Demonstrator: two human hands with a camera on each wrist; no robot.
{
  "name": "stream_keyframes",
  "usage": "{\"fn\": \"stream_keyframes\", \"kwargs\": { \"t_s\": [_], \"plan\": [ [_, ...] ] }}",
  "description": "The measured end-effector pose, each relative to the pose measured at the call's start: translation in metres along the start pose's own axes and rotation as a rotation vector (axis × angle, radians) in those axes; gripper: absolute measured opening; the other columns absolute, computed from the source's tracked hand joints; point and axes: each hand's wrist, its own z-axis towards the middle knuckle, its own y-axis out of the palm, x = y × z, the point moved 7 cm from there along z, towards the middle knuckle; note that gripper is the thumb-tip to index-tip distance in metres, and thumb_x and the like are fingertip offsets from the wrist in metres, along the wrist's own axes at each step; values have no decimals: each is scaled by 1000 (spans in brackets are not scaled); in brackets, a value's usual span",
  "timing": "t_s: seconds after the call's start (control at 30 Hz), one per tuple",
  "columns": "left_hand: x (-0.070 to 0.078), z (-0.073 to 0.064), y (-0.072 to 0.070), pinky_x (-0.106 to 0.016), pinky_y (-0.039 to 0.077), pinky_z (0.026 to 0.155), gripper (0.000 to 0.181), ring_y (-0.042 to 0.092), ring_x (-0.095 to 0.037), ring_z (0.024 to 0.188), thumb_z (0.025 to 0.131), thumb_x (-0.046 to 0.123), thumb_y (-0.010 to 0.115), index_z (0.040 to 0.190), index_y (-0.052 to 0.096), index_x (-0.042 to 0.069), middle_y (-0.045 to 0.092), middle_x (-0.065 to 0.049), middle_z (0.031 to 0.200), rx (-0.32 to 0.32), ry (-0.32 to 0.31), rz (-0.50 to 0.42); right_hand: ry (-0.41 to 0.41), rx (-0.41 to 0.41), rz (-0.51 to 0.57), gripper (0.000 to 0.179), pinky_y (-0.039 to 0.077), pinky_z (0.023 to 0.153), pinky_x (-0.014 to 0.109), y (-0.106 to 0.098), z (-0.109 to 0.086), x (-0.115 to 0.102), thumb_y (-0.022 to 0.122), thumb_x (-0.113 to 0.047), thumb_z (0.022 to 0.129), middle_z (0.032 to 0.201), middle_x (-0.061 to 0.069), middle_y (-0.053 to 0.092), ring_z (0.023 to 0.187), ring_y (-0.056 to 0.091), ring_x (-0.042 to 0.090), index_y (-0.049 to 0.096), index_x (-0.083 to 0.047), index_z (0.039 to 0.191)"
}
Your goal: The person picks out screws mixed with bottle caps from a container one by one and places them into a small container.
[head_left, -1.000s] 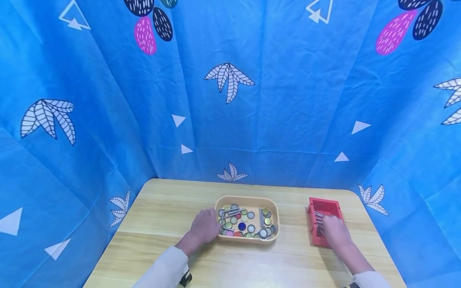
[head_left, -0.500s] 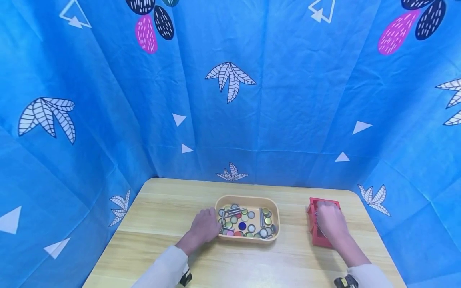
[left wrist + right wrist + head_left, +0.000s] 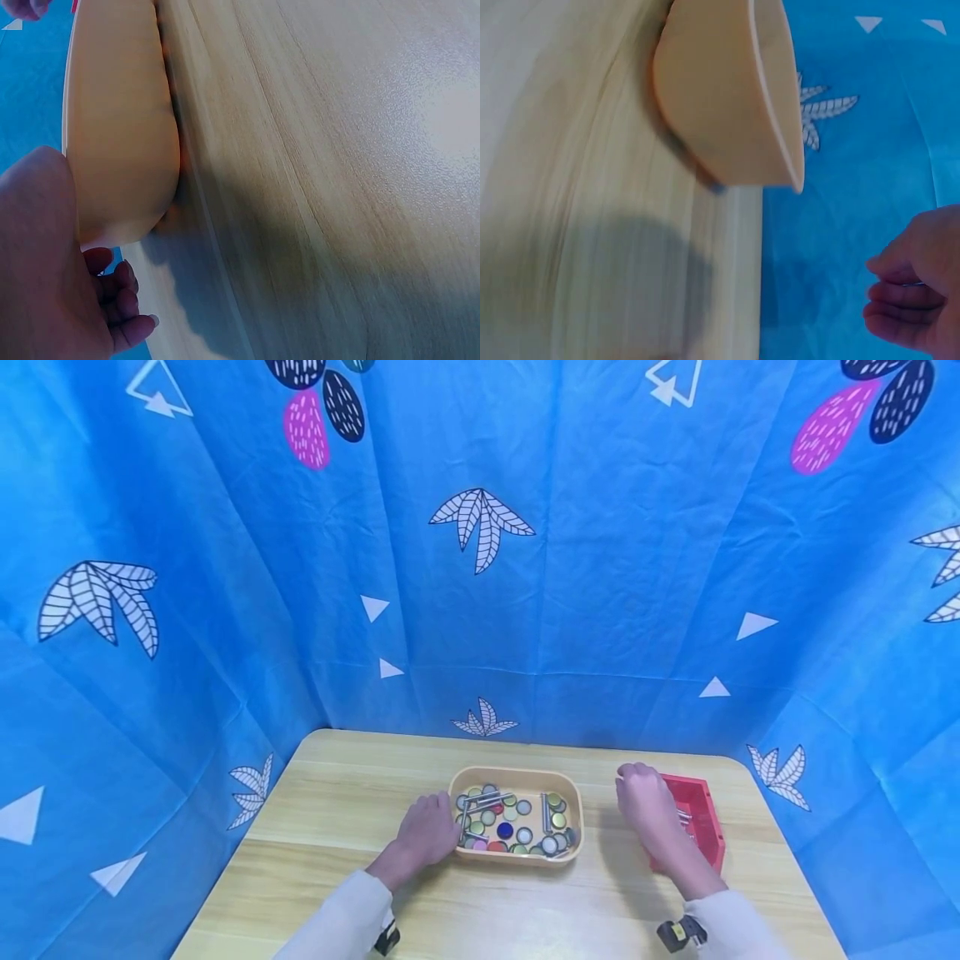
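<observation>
Here, the left hand [image 3: 426,832] grips the central tan tray [image 3: 517,860]; just left of the red box [image 3: 707,814], the right hand [image 3: 648,800] curls, possibly empty, I cannot tell. The yellow mark [image 3: 679,932] on its wrist is unreadable.

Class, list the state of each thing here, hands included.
Tan tray, upright, partly filled.
Caps, scattered in the tray.
Red box, open-topped, partly hidden.
Metal rods, lying loose in tray and red box.
Left hand, holding the tray's left end.
Right hand, raised near the red box; grip unclear.
Curtain, creased.
</observation>
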Motion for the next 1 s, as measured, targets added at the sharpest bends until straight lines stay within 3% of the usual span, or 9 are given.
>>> {"fn": "stream_keyframes", "kwargs": {
  "t_s": [0.33,0.7,0.87,1.0],
  "plan": [
    [0,0,1,-37,40,66,27,46,-22,74,90,26,59,101,55,0,51,-8,82,-4,6,-11,-61,25,99,13,61,74,51,12,13,-41,78,2,81,88,21,73,83,72,39,74,5,92],
    [1,-2,0,-36,39,63,27,45,-22,71,89,25,60,97,54,0,51,-8,79,21,29,-10,-98,-112,200,13,62,79,43,49,13,-77,79,0,82,89,18,74,85,73,33,75,3,93],
    [3,-2,-5,-37,40,64,26,46,-22,71,90,24,61,98,55,0,51,-8,79,5,29,-13,-170,-150,230,7,61,72,39,63,10,-97,78,2,80,81,14,72,76,70,27,74,2,85],
    [4,-3,-7,-36,39,63,26,45,-21,71,89,24,62,97,55,0,51,-8,79,14,41,-8,-203,-202,245,7,59,73,39,73,7,-113,80,-1,82,81,11,73,77,70,26,74,0,84]
  ]
}}
